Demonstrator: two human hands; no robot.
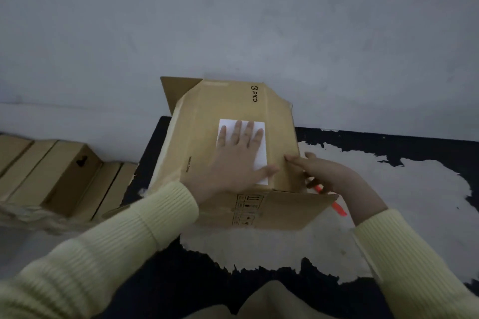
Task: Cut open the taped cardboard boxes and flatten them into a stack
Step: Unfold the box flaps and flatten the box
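Centrally, we see the cardboard box lying on the floor, its long axis running roughly from 6 to 12 o'clock. One flap is splayed at the far end and another is folded out at the near end.

Left grip: fingers straight and apart, palm flat on the top panel over the white label.

Right grip: clamped on an orange cutter, with a fingertip touching the box's right edge, at 3 o'clock of the left grip.

We judge both ends to be already opened, so the step in hand is collapsing the box. The relation that matters is that the box lies at 9 o'clock from the right grip, edge-on to it, while the left grip is the nearer, resting on top.

More cardboard, seemingly flattened boxes, lies at 9 o'clock of the box, near it on the left grip's side.
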